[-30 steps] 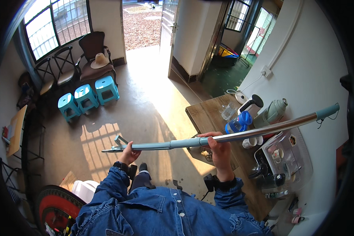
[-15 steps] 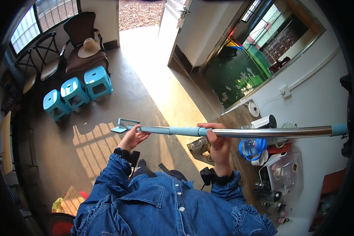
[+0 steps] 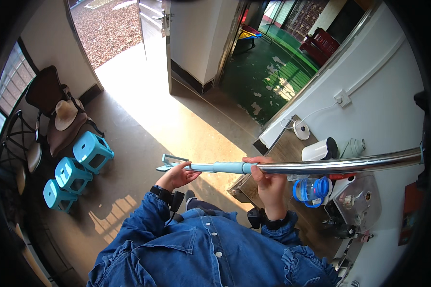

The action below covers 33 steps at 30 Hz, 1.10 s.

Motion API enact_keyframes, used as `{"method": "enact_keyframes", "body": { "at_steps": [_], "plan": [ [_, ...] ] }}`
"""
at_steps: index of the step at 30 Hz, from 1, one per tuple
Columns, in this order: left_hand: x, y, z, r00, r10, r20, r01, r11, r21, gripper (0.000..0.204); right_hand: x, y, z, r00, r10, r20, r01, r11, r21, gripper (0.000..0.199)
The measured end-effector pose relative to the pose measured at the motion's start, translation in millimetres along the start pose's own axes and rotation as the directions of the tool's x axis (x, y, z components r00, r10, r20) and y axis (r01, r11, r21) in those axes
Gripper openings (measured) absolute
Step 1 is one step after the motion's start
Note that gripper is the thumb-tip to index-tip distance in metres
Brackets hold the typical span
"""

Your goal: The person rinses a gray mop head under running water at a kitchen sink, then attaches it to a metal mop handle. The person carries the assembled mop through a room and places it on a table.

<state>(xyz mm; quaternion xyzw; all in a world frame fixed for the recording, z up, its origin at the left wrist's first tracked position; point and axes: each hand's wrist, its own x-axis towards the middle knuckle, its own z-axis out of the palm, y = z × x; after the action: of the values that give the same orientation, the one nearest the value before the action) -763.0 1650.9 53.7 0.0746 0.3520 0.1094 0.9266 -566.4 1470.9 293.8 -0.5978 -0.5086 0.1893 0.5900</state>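
Observation:
A long mop pole (image 3: 330, 167) lies level across in front of my chest, with a chrome shaft on the right and light blue sleeves toward the left. At its left end sits a small light blue open frame (image 3: 173, 159). My left hand (image 3: 176, 176) holds the pole just beside that frame, palm turned up. Where the blue sleeve meets the chrome, my right hand (image 3: 269, 184) grips it, thumb on the near side and fingers over the far side. The pole's right end runs to the dark rim of the picture.
A wooden table (image 3: 292, 143) on the right bears a blue-lidded water jug (image 3: 312, 190), a white kettle (image 3: 319, 150), its base (image 3: 301, 129) and a clear plastic box (image 3: 364, 196). Blue stools (image 3: 93, 150) stand left, by an armchair (image 3: 64, 134) with a straw hat (image 3: 65, 115). An open door (image 3: 154, 48) is ahead.
My view has turned to the right, so the stools and doorway sit further left. My left hand and the framed end have shifted right, closer to my right hand; both hands still hold the pole.

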Motion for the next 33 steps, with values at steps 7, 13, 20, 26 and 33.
{"method": "enact_keyframes", "body": {
  "at_steps": [7, 13, 20, 26, 33],
  "plan": [
    [97.7, 119.9, 88.8, 1.0, -0.006, 0.02, 0.002, 0.984, 0.181, 0.035, 117.8, 47.9, -23.8, 0.985, -0.05, -0.164, 0.05, 0.999, -0.001, 0.015],
    [228.0, 219.3, 135.6, 0.976, -0.219, 0.008, 0.207, 0.933, 0.295, 0.036, 226.0, 106.4, -33.7, 0.95, 0.051, -0.307, -0.074, 0.995, -0.064, 0.012],
    [389.4, 325.8, 219.7, 0.877, -0.473, 0.08, 0.434, 0.854, 0.285, 0.05, 396.0, 150.9, -43.9, 0.916, 0.092, -0.389, -0.196, 0.952, -0.236, 0.015],
    [520.4, 375.8, 323.8, 0.805, -0.59, 0.06, 0.553, 0.784, 0.284, 0.043, 506.9, 195.7, -97.6, 0.822, 0.096, -0.561, -0.237, 0.954, -0.183, 0.014],
    [673.2, 398.9, 440.3, 0.814, -0.563, 0.145, 0.468, 0.782, 0.412, 0.044, 612.8, 296.0, -201.3, 0.732, 0.037, -0.681, -0.239, 0.949, -0.204, 0.01]
  ]
}}
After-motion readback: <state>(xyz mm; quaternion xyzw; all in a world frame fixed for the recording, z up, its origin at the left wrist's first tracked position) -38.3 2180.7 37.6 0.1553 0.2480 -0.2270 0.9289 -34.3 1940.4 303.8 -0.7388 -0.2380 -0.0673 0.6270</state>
